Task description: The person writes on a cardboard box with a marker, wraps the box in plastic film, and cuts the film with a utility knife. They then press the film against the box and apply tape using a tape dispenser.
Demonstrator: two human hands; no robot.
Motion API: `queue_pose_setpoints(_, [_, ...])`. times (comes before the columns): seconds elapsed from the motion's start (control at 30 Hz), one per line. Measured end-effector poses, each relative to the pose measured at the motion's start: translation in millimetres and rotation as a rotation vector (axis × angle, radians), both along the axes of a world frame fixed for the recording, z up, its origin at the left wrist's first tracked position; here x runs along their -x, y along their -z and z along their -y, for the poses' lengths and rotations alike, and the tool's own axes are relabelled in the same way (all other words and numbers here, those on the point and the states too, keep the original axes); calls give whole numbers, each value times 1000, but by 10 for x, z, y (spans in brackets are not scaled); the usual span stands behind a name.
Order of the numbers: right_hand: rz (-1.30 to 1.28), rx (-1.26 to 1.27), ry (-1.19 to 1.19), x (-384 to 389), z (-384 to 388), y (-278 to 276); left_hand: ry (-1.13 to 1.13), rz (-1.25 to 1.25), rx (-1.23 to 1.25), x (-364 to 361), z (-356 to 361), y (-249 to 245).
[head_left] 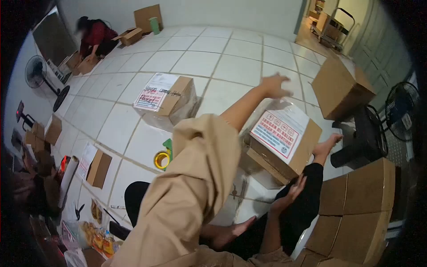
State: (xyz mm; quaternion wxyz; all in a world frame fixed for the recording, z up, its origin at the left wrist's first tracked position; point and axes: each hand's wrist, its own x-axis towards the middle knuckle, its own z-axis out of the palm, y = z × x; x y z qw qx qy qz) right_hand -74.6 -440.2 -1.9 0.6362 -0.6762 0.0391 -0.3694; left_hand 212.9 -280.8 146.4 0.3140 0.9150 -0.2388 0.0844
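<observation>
A cardboard box [307, 149] wrapped in clear plastic stands on the floor between my legs, a white sheet with red print [280, 133] on its top. My left hand [275, 86], its arm in a beige sleeve, reaches past the far edge of this box with the fingers spread and nothing in them. Close to the box's near side is my right hand [291, 196], fingers stretched out and nothing held. Further left sits a second wrapped box [175, 100] with a handwritten label. A green tape dispenser with a yellow roll [162, 158] lies near my left sleeve.
Stacked cardboard boxes [356, 209] rise at the right, with an open box [340, 86] beyond them. A black stool [360, 138] and a fan [402, 111] stand there too. Another person [95, 38] crouches over cardboard at the far left. A small box [98, 170] lies left.
</observation>
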Motion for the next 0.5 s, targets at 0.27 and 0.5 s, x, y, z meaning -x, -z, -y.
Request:
queue_pose_setpoints(0.27, [-96,142,105,-215,-144,242,155,-88,81,135,-80,316])
queue_pose_setpoints(0.5, [-66,60,-28,-402,198,279,-27,72,-130,610,-760,272])
